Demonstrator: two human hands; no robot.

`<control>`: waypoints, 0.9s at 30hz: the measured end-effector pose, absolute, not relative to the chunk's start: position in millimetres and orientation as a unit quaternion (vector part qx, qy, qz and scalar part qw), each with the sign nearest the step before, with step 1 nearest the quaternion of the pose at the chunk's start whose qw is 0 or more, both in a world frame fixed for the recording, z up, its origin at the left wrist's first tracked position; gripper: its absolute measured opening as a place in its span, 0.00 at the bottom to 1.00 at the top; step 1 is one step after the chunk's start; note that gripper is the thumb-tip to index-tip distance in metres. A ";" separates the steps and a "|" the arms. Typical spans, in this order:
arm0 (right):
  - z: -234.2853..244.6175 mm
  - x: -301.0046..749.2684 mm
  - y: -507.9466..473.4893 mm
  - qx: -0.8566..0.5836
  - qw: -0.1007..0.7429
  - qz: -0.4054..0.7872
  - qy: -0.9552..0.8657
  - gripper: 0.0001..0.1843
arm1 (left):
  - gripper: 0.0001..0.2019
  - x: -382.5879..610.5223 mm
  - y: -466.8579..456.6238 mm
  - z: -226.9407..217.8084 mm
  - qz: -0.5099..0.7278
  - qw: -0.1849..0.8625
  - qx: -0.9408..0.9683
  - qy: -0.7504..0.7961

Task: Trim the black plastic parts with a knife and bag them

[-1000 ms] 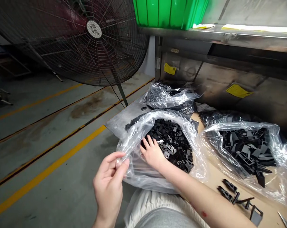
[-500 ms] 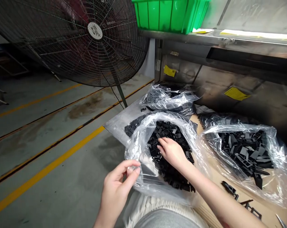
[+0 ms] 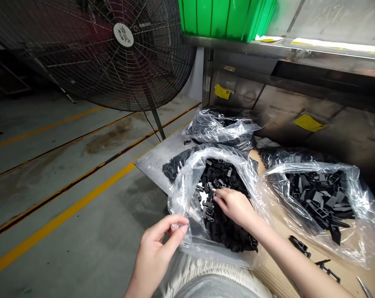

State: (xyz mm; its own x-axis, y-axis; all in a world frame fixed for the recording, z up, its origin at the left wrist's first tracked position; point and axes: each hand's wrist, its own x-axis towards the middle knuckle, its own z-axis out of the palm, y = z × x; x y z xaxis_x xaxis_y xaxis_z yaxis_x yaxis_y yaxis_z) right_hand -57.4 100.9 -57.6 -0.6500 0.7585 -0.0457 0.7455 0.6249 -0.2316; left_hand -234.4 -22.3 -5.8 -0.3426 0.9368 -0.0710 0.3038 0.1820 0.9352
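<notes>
My left hand pinches the near edge of a clear plastic bag, holding its mouth open. Inside the bag lies a heap of small black moulded plastic parts. My right hand reaches into the bag, its fingertips drawn together on top of the heap. Whether those fingers grip a part is hidden. Another clear bag of black parts lies to the right, apart from both hands.
A knotted bag of black parts sits behind, beside a metal sheet. Loose parts lie on a tan surface. A large wire floor fan stands left, below a green crate on a steel shelf.
My right hand has shifted rightward across the heap, and its fingers have drawn together. My left hand has moved right, carrying the bag edge, and the bag mouth sits further right.
</notes>
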 end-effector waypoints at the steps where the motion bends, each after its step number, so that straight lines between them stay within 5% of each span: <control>1: -58.4 -60.7 108.3 -0.432 0.035 0.111 -0.894 0.18 | 0.03 -233.6 -22.2 -5.2 0.455 0.351 0.453 0.681; 8: -81.3 -95.0 91.6 -0.344 0.027 0.136 -0.929 0.19 | 0.02 -227.7 -26.5 0.6 0.501 0.308 0.401 0.703; 14: -67.7 -70.8 71.3 -0.340 -0.011 0.137 -0.930 0.10 | 0.02 -231.0 -26.7 -1.6 0.497 0.305 0.403 0.705; 23: -48.1 -66.5 102.1 -0.457 0.001 0.071 -0.887 0.19 | 0.03 -230.4 -28.7 2.8 0.508 0.281 0.380 0.720; 27: -55.0 -112.4 117.9 -0.397 0.021 0.065 -0.915 0.19 | 0.03 -226.4 -24.7 4.1 0.508 0.284 0.405 0.705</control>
